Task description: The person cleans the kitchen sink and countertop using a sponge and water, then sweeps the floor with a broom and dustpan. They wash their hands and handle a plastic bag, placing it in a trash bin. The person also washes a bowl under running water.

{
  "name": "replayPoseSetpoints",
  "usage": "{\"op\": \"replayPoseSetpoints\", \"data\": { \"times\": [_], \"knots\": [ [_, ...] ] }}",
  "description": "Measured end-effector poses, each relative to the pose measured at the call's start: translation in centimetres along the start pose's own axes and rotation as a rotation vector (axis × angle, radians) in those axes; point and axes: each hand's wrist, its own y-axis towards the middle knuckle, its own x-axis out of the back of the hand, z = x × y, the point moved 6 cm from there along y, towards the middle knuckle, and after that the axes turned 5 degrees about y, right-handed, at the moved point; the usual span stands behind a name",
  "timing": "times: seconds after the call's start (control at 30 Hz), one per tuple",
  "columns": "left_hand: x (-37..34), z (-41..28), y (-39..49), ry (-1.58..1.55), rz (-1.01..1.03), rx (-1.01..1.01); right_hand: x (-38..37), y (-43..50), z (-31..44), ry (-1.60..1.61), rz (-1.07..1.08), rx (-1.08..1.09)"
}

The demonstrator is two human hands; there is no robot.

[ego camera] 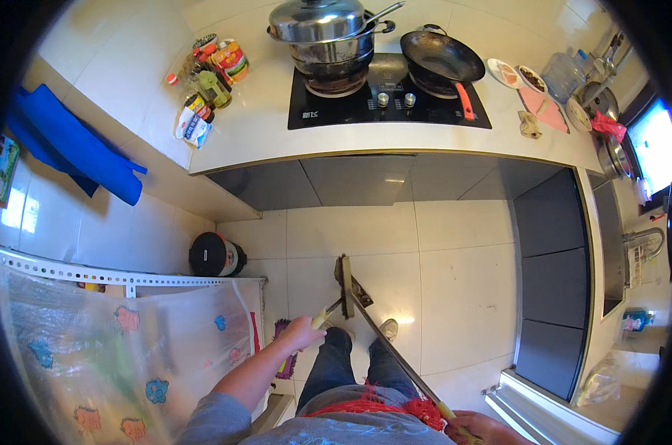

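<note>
My left hand grips the pale yellow end of a short-looking handle, which slants to a narrow broom head. My right hand, partly cut off by the lower edge, holds the yellow grip of a long metal pole. That pole runs down to the same spot on the tiled floor. A dark brown dustpan-like piece shows behind the broom head, mostly covered by it. Which handle joins which head I cannot tell. Both heads are just ahead of my feet.
Grey cabinets stand ahead under a counter with a cooktop, a steamer pot and a wok. A black-lidded bin and a plastic-covered rack are left. A purple-fringed mop head lies beside my left forearm.
</note>
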Motion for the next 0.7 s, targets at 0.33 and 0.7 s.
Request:
{"op": "replayPoseSetpoints", "data": {
  "times": [0.33,0.7],
  "knots": [
    [2.4,8.8,-8.7,-0.07,0.002,0.198,1.1,9.8,10.7,-0.119,-0.078,0.308],
    [3.6,18.8,-19.5,0.109,-0.059,0.089,-11.4,21.2,19.2,-1.8,-0.648,0.633]
  ]
}}
